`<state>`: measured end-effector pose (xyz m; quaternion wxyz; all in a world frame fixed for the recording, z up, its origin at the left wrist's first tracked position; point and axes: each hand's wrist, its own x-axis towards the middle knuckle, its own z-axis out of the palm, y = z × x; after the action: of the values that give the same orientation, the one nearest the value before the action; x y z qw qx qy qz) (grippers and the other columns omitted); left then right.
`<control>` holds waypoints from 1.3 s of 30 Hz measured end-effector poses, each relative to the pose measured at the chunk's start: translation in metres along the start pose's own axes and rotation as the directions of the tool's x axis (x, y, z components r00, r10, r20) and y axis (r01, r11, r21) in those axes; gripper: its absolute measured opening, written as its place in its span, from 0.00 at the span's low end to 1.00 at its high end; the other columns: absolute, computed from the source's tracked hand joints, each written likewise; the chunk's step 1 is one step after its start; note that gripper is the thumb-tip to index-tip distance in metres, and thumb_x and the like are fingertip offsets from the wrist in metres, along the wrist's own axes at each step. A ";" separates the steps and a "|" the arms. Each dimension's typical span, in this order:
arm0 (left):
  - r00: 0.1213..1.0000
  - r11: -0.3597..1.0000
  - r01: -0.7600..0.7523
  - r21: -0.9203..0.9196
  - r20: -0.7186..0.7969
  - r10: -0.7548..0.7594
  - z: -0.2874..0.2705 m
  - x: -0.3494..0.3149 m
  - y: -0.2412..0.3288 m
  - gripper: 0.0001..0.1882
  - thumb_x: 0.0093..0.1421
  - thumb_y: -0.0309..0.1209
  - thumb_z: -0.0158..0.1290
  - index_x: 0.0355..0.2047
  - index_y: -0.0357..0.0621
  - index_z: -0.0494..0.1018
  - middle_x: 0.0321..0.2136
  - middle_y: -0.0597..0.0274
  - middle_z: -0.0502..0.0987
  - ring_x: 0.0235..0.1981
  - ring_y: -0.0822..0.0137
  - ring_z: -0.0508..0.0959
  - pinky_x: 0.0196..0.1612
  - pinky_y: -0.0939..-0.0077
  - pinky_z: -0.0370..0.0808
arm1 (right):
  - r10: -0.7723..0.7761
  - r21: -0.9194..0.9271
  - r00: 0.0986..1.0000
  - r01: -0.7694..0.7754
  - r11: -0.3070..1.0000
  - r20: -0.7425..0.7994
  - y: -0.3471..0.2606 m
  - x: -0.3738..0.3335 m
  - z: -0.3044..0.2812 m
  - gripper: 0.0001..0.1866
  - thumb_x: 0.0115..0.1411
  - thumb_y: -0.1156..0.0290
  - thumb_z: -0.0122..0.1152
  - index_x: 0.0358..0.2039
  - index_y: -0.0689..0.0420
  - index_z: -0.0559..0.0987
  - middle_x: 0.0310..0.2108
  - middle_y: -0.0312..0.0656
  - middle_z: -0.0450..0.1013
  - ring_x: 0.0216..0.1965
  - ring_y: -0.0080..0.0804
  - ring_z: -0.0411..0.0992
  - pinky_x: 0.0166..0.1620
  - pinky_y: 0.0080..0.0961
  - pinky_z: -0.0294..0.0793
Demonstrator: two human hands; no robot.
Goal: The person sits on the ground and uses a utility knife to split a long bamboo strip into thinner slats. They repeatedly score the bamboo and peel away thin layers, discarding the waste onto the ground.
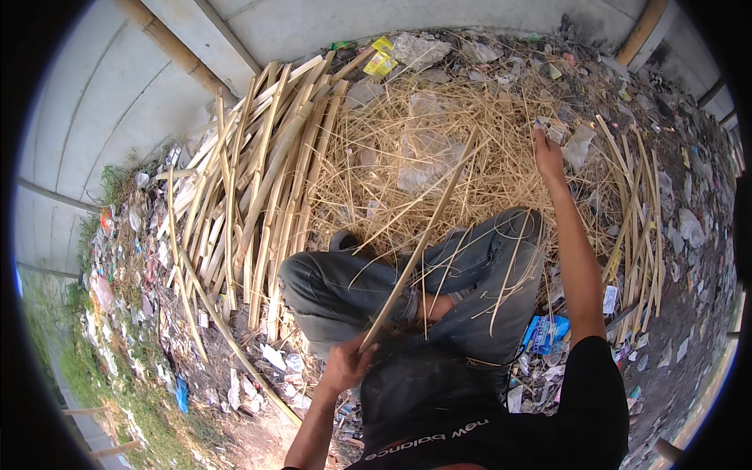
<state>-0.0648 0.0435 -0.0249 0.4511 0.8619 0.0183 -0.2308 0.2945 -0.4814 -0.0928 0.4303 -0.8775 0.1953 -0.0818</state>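
Note:
My left hand (347, 366) is closed around the lower end of a long bamboo strip (420, 241). The strip slants up and away across my crossed legs, its far end over a heap of thin bamboo shavings (360, 141). My right hand (549, 155) is stretched forward at the right side of the heap, apart from the strip. Its fingers are closed, and a small dark bluish tip shows at them; what it belongs to is too small to make out. Several curled shavings lie on my trousers (501, 274).
A large pile of split bamboo strips (274, 149) lies to the left, and a smaller bundle of thinner strips (638, 227) to the right. A blue packet (546, 334) sits beside my right knee. Litter covers the ground; a grey panel wall (313, 27) stands behind.

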 end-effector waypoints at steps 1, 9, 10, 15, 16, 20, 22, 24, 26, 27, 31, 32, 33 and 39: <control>0.998 0.998 0.056 0.035 0.003 -0.056 -0.003 0.008 0.005 0.12 0.68 0.30 0.59 0.48 0.36 0.80 0.26 0.46 0.83 0.30 0.52 0.87 0.34 0.61 0.79 | -0.019 0.114 0.999 0.013 0.993 0.050 -0.017 -0.017 0.011 0.40 0.70 0.30 0.47 0.28 0.61 0.79 0.18 0.42 0.66 0.24 0.38 0.69 0.35 0.39 0.68; 0.994 1.000 0.019 0.017 -0.112 -0.017 -0.016 0.043 0.017 0.13 0.71 0.38 0.56 0.39 0.39 0.77 0.20 0.49 0.79 0.26 0.49 0.85 0.31 0.57 0.76 | -0.055 0.472 0.906 -0.167 0.866 0.420 -0.116 -0.127 0.053 0.25 0.70 0.42 0.62 0.37 0.54 0.75 0.14 0.23 0.55 0.12 0.14 0.51 0.18 0.20 0.50; 0.995 0.999 0.031 0.024 -0.096 -0.028 -0.018 0.044 0.020 0.13 0.71 0.38 0.57 0.39 0.39 0.77 0.21 0.49 0.80 0.27 0.48 0.85 0.31 0.57 0.76 | -0.057 0.442 0.890 -0.169 0.881 0.453 -0.114 -0.129 0.062 0.24 0.69 0.43 0.63 0.36 0.54 0.75 0.14 0.23 0.55 0.13 0.14 0.52 0.18 0.20 0.51; 0.986 0.962 -0.087 0.257 -0.116 0.120 -0.023 0.041 0.027 0.12 0.69 0.37 0.59 0.45 0.42 0.80 0.29 0.47 0.84 0.32 0.47 0.85 0.34 0.59 0.79 | -0.249 0.472 0.931 0.100 0.876 0.266 -0.099 -0.131 0.111 0.26 0.65 0.41 0.68 0.30 0.52 0.75 0.16 0.26 0.59 0.15 0.19 0.56 0.21 0.25 0.54; 0.970 0.945 -0.138 0.297 -0.150 0.189 -0.021 0.039 0.023 0.13 0.69 0.38 0.59 0.47 0.41 0.80 0.30 0.47 0.84 0.31 0.51 0.86 0.35 0.61 0.79 | -0.169 0.472 0.936 0.004 0.882 0.308 -0.106 -0.133 0.105 0.26 0.65 0.41 0.68 0.30 0.52 0.76 0.15 0.26 0.59 0.15 0.19 0.56 0.21 0.25 0.55; 0.942 0.935 -0.180 0.305 -0.221 0.253 -0.024 0.031 0.019 0.15 0.68 0.37 0.60 0.50 0.42 0.81 0.32 0.47 0.85 0.32 0.49 0.86 0.36 0.62 0.80 | 0.020 0.561 0.922 -0.252 0.789 0.386 -0.116 -0.123 0.097 0.28 0.66 0.40 0.65 0.23 0.51 0.72 0.13 0.28 0.58 0.13 0.20 0.57 0.20 0.27 0.55; 0.960 0.972 -0.121 0.203 -0.225 0.167 -0.027 0.028 0.019 0.14 0.68 0.37 0.61 0.49 0.41 0.81 0.31 0.46 0.84 0.32 0.46 0.85 0.34 0.60 0.79 | 0.037 0.615 0.932 -0.268 0.742 0.361 -0.121 -0.120 0.095 0.30 0.68 0.40 0.63 0.21 0.50 0.69 0.12 0.28 0.58 0.11 0.21 0.57 0.18 0.27 0.54; 0.970 0.977 -0.061 0.203 -0.221 0.106 -0.029 0.028 0.017 0.14 0.68 0.37 0.61 0.47 0.42 0.81 0.29 0.45 0.83 0.31 0.44 0.84 0.33 0.57 0.78 | 0.022 0.593 0.946 -0.220 0.775 0.322 -0.114 -0.112 0.088 0.28 0.69 0.40 0.61 0.26 0.53 0.72 0.10 0.26 0.54 0.10 0.18 0.55 0.17 0.24 0.55; 0.972 0.951 0.013 0.308 -0.228 0.060 -0.034 0.027 0.009 0.13 0.68 0.39 0.61 0.45 0.44 0.81 0.26 0.45 0.82 0.31 0.41 0.84 0.32 0.52 0.77 | 0.023 0.475 0.949 -0.178 0.862 0.314 -0.117 -0.107 0.079 0.28 0.72 0.41 0.57 0.34 0.58 0.77 0.11 0.25 0.55 0.12 0.16 0.56 0.18 0.22 0.58; 0.969 0.946 0.014 0.325 -0.237 0.067 -0.036 0.026 0.002 0.13 0.68 0.40 0.61 0.43 0.44 0.80 0.24 0.45 0.81 0.29 0.41 0.83 0.30 0.51 0.76 | -0.033 0.475 0.953 -0.119 0.872 0.300 -0.117 -0.108 0.076 0.29 0.72 0.41 0.56 0.33 0.58 0.77 0.14 0.27 0.58 0.13 0.18 0.57 0.20 0.24 0.58; 0.957 0.941 -0.007 0.337 -0.272 0.105 -0.037 0.017 -0.024 0.15 0.67 0.41 0.62 0.35 0.41 0.77 0.19 0.44 0.78 0.24 0.39 0.81 0.26 0.50 0.74 | -0.203 0.421 0.949 0.085 0.903 0.242 -0.111 -0.123 0.064 0.29 0.75 0.43 0.52 0.37 0.60 0.78 0.21 0.33 0.67 0.19 0.23 0.63 0.27 0.28 0.62; 0.951 0.944 -0.021 0.331 -0.284 0.121 -0.038 0.016 -0.027 0.15 0.67 0.41 0.62 0.33 0.41 0.77 0.18 0.44 0.77 0.24 0.39 0.80 0.25 0.50 0.74 | -0.237 0.400 0.945 0.132 0.907 0.225 -0.107 -0.125 0.063 0.28 0.76 0.44 0.50 0.40 0.60 0.79 0.23 0.34 0.69 0.20 0.24 0.64 0.28 0.28 0.63; 0.948 0.938 -0.023 0.347 -0.289 0.131 -0.040 0.014 -0.029 0.16 0.67 0.40 0.63 0.32 0.40 0.76 0.18 0.44 0.77 0.23 0.39 0.80 0.25 0.51 0.74 | -0.231 0.374 0.941 0.127 0.919 0.248 -0.102 -0.128 0.060 0.28 0.76 0.44 0.50 0.40 0.60 0.79 0.24 0.34 0.70 0.21 0.25 0.65 0.28 0.29 0.64; 0.942 0.897 -0.013 0.443 -0.294 0.159 -0.046 0.005 -0.041 0.16 0.65 0.39 0.65 0.31 0.39 0.75 0.17 0.43 0.76 0.21 0.40 0.80 0.23 0.51 0.73 | -0.388 0.150 0.915 0.370 0.917 0.112 -0.099 -0.123 0.045 0.27 0.76 0.46 0.50 0.38 0.60 0.79 0.24 0.42 0.72 0.22 0.34 0.70 0.30 0.37 0.68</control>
<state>-0.0521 0.1032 -0.0359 0.2482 0.9666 0.0015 -0.0645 0.2237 -0.3430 -0.0392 0.4730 -0.8735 -0.0147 -0.1144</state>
